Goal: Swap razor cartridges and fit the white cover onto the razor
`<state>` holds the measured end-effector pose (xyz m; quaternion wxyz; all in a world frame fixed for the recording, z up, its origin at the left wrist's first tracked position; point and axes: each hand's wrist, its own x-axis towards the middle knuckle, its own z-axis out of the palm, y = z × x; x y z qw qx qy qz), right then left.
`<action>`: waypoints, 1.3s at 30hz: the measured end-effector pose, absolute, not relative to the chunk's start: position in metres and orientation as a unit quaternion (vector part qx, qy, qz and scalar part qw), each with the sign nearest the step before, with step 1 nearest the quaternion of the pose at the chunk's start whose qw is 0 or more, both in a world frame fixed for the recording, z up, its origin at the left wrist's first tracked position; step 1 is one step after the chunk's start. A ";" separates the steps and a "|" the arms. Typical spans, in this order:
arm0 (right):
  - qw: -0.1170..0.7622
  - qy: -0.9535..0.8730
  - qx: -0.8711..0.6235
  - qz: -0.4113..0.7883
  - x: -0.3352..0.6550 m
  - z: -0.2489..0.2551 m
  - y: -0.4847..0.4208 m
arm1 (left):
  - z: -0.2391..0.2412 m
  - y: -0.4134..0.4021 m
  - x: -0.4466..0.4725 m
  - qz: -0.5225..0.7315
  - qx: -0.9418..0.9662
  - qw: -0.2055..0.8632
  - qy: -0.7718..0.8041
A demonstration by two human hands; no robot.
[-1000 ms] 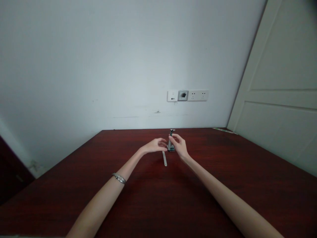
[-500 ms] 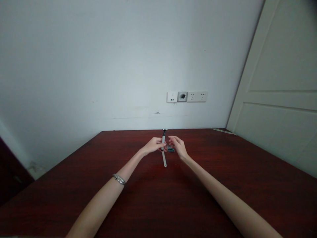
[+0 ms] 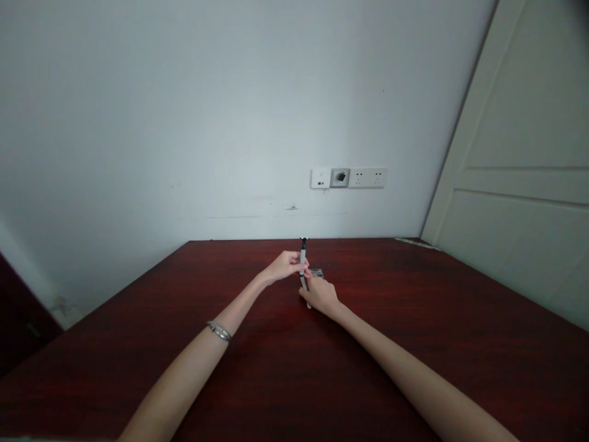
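My left hand (image 3: 286, 266) is closed around the upper handle of a long, slim tool that looks like a razor (image 3: 302, 256). It stands nearly upright, with a pale grey handle, a black neck and a small wide head at the top. Lower down, my right hand (image 3: 322, 294) is closed on the pale lower section of the handle, whose end shows just below the fingers. Behind my right hand lies a small clear flat case (image 3: 316, 272), partly hidden by it; I cannot make out its contents.
The dark red wooden table (image 3: 257, 368) reaches back to a pale wall. Wall sockets (image 3: 368, 178) sit above its far edge. A pale strip (image 3: 416, 244) lies at the far right corner, beside a white panelled door (image 3: 519, 202).
My right hand has come down and to the left from beside the razor and has closed on its lower handle. My left hand keeps its hold. The case is now more covered.
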<state>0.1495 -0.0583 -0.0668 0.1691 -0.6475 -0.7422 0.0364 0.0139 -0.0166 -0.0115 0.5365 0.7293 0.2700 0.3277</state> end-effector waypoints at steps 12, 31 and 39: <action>0.263 -0.745 -0.604 0.108 0.170 -0.065 -0.047 | -0.008 -0.015 0.014 0.349 0.744 0.523 0.227; 0.469 -0.762 -0.443 -0.055 0.234 -0.026 -0.030 | -0.041 0.014 -0.001 0.417 0.760 0.397 0.303; 0.351 -0.813 -0.416 -0.209 0.234 -0.026 -0.036 | -0.040 0.005 0.001 0.376 0.813 0.281 0.344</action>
